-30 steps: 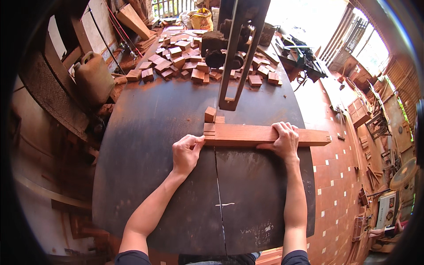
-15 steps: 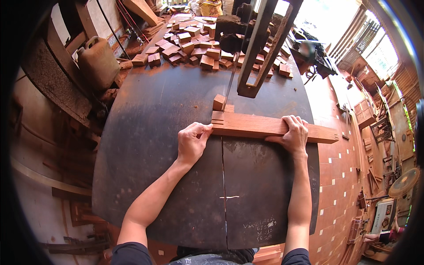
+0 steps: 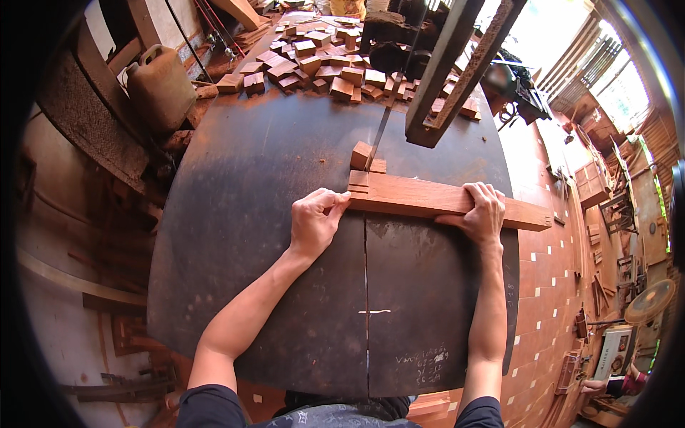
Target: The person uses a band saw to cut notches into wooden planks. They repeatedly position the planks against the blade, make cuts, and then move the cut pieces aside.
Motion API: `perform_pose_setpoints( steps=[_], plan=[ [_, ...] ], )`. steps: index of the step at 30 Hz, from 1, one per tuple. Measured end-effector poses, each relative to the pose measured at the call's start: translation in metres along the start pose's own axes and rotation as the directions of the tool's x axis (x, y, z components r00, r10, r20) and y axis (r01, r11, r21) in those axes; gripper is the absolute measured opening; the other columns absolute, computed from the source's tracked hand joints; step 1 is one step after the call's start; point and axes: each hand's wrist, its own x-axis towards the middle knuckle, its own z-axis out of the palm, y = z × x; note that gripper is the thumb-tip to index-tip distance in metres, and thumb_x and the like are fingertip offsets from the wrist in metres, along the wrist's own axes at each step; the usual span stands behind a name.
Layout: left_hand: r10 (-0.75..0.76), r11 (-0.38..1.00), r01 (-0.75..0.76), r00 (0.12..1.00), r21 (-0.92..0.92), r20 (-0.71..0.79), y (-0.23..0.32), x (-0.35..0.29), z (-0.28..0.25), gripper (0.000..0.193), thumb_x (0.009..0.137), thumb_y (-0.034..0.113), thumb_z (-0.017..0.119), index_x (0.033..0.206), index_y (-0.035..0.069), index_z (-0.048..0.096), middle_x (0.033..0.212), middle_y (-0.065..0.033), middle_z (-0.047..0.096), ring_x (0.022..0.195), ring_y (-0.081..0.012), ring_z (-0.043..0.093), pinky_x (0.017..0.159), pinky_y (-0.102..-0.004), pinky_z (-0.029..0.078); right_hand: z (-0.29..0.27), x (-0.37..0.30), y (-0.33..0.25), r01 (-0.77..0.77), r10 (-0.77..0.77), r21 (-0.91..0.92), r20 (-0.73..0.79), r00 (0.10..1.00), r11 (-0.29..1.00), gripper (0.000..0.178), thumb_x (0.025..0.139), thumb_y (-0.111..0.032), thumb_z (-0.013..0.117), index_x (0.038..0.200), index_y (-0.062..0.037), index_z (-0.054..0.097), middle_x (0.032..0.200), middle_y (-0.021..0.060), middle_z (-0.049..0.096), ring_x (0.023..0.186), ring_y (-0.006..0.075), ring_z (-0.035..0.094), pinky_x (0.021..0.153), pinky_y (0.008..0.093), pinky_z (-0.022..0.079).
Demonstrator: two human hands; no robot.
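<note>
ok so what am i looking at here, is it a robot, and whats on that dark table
No robot: these are a person's bare hands, seen by a fisheye camera worn on the head, so straight edges bend. The dark table looks like part of a band saw, with a narrow blade standing over it. The right hand grips a reddish wooden beam; the left hand is at its left end. Small wood pieces lie by the blade, and a pile of blocks toward the far end.

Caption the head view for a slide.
Left hand and right hand hold a wooden beam near a saw blade.
</note>
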Motion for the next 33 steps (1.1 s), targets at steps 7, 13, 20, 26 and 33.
perform_pose_setpoints(
  steps=[7, 13, 20, 26, 33],
  plan=[
    [0.039, 0.999, -0.04, 0.999, -0.025, -0.03, -0.0019, -0.0005, 0.0016, 0.007, 0.092, -0.002, 0.084, 0.098, 0.001, 0.082, 0.091, -0.0135, 0.08, 0.074, -0.0232, 0.077, 0.063, -0.0326, 0.057, 0.0006, 0.0002, 0.002, -0.002, 0.002, -0.007, 0.015, 1.0, 1.0, 0.088, 0.051, -0.076, 0.095, 0.103, -0.0084, 0.074, 0.099, 0.0049, 0.073, 0.098, 0.0281, 0.07, 0.098, 0.044, 0.049],
    [0.054, 0.998, -0.055, 0.998, -0.027, -0.031, -0.0011, -0.0007, 0.0005, 0.007, 0.092, -0.002, 0.084, 0.098, 0.0, 0.082, 0.09, -0.0137, 0.08, 0.075, -0.0239, 0.077, 0.064, -0.0328, 0.058, 0.0001, 0.0004, 0.0007, -0.005, 0.005, 0.001, 0.016, 1.0, 1.0, 0.088, 0.051, -0.075, 0.096, 0.103, -0.0079, 0.074, 0.099, 0.0051, 0.073, 0.099, 0.0285, 0.07, 0.099, 0.0446, 0.049],
    [0.065, 0.998, -0.065, 0.997, -0.011, -0.036, -0.0004, 0.0003, 0.0012, 0.008, 0.092, -0.002, 0.084, 0.099, 0.0, 0.082, 0.092, -0.0147, 0.08, 0.078, -0.0255, 0.079, 0.065, -0.0333, 0.059, 0.0003, 0.0006, 0.0006, -0.006, 0.006, -0.005, 0.003, 1.0, 1.0, 0.088, 0.049, -0.076, 0.095, 0.101, -0.0077, 0.074, 0.099, 0.0053, 0.074, 0.097, 0.0281, 0.07, 0.098, 0.0434, 0.049],
    [0.024, 1.0, -0.023, 1.0, 0.012, -0.016, 0.0008, 0.0014, 0.0007, 0.009, 0.093, -0.006, 0.083, 0.1, 0.0, 0.082, 0.096, -0.0123, 0.082, 0.079, -0.0158, 0.079, 0.068, -0.029, 0.061, 0.0005, 0.0021, -0.0018, -0.019, 0.019, -0.002, 0.001, 1.0, 1.0, 0.088, 0.049, -0.076, 0.095, 0.1, -0.0076, 0.075, 0.099, 0.0054, 0.074, 0.098, 0.0278, 0.07, 0.098, 0.0432, 0.048],
    [0.038, 0.999, -0.039, 0.999, -0.006, -0.026, -0.0028, 0.0044, 0.0019, 0.008, 0.093, -0.003, 0.084, 0.099, 0.0, 0.081, 0.093, -0.0137, 0.081, 0.076, -0.02, 0.079, 0.064, -0.0307, 0.059, 0.0, 0.002, -0.0022, -0.031, 0.031, -0.014, 0.023, 0.999, 0.999, 0.088, 0.051, -0.074, 0.096, 0.105, -0.0087, 0.074, 0.101, 0.0059, 0.075, 0.1, 0.0283, 0.07, 0.1, 0.0441, 0.049]
  ],
)
